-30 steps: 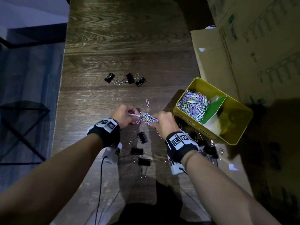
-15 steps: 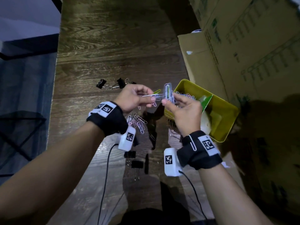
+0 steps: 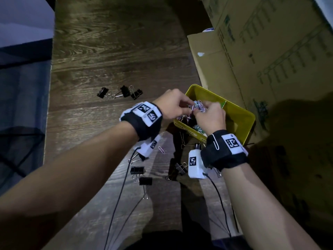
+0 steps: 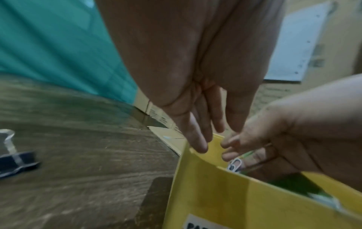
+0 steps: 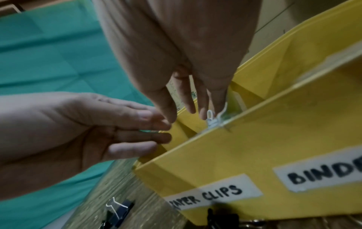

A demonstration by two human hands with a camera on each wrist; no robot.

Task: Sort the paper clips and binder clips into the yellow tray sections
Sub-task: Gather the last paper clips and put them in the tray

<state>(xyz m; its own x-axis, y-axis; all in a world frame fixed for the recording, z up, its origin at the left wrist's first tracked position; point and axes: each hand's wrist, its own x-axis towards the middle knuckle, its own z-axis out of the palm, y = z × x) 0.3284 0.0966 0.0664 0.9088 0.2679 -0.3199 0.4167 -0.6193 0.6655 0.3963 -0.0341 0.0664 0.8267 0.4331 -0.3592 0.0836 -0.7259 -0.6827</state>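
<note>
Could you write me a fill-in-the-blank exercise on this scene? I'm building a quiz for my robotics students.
1. Both hands meet above the ____ tray.
2. The label on the tray section under the hands reads ____ CLIPS.
3. The binder clips lying on the table are ____ in colour.
4. One lone ____ clip lies on the table near the left wrist.

Missing words: yellow; PAPER; black; paper

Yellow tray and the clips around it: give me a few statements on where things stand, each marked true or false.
1. Both hands, left hand and right hand, are over the yellow plastic tray. True.
2. Three black metal binder clips lie on the wooden table beyond the left hand. True.
3. The tray's front wall has no labels. False: handwritten labels there read PAPER CLIPS and BINDE...
4. No paper clip remains on the table. False: one paper clip lies beside the left wrist.
</note>
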